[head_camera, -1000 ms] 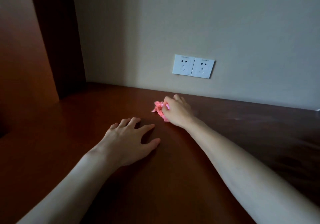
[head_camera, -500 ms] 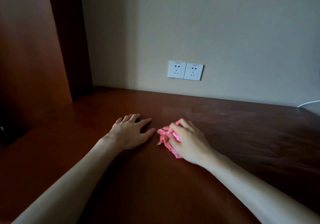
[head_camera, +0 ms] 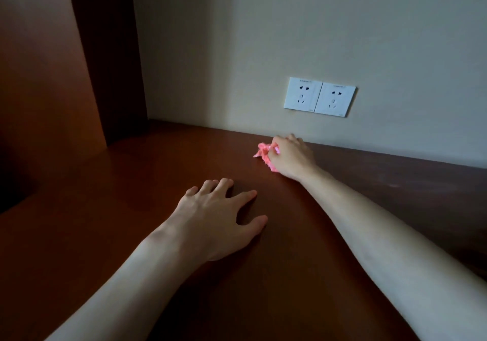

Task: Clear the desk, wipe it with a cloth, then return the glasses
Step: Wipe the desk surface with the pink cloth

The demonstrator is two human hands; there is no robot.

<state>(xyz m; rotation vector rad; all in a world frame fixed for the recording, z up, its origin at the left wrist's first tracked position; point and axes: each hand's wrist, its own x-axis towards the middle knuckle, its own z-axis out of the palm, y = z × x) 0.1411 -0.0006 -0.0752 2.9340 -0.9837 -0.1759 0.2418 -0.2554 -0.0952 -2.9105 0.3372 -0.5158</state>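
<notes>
Left grip (head_camera: pixel 216 216) — fingers spread, palm flat on the smooth reddish-brown worktop (head_camera: pixel 131 235), unmoved. Right grip (head_camera: pixel 292 156) pinches the crumpled pink cloth (head_camera: pixel 264 152) — now pushed back to the far edge below two white wall sockets (head_camera: pixel 319 96).

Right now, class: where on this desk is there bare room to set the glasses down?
Bare wood lies left of the left hand, toward the side panel. Another patch runs right of the right hand's forearm. It is crowded only by the pink cloth, under the sockets.

Cloth (head_camera: pixel 264 153) on desk (head_camera: pixel 131 235), below sockets (head_camera: pixel 319 96)
</notes>
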